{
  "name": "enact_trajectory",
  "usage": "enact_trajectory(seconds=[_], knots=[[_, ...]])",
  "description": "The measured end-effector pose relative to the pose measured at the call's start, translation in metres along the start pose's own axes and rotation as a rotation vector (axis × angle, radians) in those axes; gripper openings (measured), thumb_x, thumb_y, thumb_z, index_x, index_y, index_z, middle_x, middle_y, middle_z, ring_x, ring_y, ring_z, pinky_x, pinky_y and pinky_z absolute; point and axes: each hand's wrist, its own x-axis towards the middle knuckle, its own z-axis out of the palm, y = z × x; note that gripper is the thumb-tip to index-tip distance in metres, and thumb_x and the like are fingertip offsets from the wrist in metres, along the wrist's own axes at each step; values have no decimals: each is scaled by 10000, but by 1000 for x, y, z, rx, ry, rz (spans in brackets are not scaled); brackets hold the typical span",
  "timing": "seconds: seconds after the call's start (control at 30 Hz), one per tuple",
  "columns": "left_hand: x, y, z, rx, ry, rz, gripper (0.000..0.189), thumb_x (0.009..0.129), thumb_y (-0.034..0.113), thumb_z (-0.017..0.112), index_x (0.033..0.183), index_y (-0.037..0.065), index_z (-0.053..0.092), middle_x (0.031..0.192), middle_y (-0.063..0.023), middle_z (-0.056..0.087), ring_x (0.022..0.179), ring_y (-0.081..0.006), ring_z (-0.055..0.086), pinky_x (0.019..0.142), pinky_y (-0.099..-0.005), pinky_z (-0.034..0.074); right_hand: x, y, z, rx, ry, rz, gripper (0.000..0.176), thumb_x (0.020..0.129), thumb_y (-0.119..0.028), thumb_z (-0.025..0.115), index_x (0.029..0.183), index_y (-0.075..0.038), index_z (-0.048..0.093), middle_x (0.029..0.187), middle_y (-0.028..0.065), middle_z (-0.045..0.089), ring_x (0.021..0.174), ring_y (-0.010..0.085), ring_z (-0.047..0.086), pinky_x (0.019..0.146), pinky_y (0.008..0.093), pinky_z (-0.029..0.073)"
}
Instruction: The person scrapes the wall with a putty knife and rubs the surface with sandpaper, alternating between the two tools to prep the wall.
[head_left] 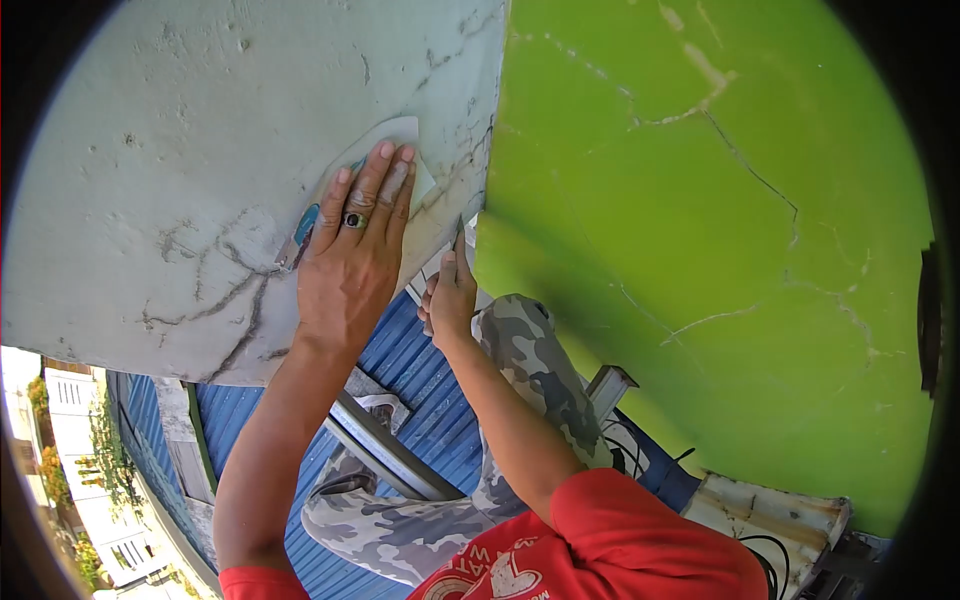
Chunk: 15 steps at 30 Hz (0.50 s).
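Left hand [350,270] lies flat, fingers together, pressing a sandpaper sheet [405,130] against the cracked grey wall [150,150]. Just right of it, right hand [450,300] is clenched around a narrow blade [459,238] at the wall's corner.

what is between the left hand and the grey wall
A pale sheet, likely sandpaper, lies pressed between the left hand and the grey wall, seen in the head view.

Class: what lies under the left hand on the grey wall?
A pale sheet pressed flat on the grey wall, teal showing beside the left hand. The hand hides the sheet's middle.
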Motion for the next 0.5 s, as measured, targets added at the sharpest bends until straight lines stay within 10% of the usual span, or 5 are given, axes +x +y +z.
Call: enact_trajectory(seconds=[0.13,0.2,0.27,0.33,0.5], knots=[[-47,15,39,66,-143,228,564,955,178,530,1508,67,516,1616,-19,448,1540,-172,326,1290,-401,227,-16,-6,-2,-209,-73,-133,515,1123,-270,401,1606,-92,370,657,50,528,458,140,471,420,324,437],[-63,9,38,-12,-159,255,557,952,144,519,1500,45,514,1601,-25,468,1537,-168,335,1278,-404,257,-4,8,2,-510,-37,-606,504,1111,-245,442,1554,-7,422,768,161,645,598,234,591,615,368,519],[-46,-8,11,-12,-149,177,565,944,126,530,1506,75,518,1596,2,476,1532,-159,344,1277,-421,259,-12,-35,24,-513,10,-657,497,1105,-230,455,1537,14,438,793,194,662,657,251,605,683,366,514],[-24,-30,-19,-5,-79,44,584,933,98,546,1515,132,523,1583,46,492,1525,-148,356,1272,-458,267,12,-30,17,-420,16,-592,521,1111,-216,435,1593,-32,365,630,30,442,520,96,416,491,278,401],[-37,-20,-8,80,-84,50,497,955,188,539,1444,133,609,1602,69,468,1536,-141,332,1299,-434,191,-18,-23,28,-466,-14,-557,501,1090,-195,473,1544,14,431,707,173,583,632,156,500,626,340,462]])
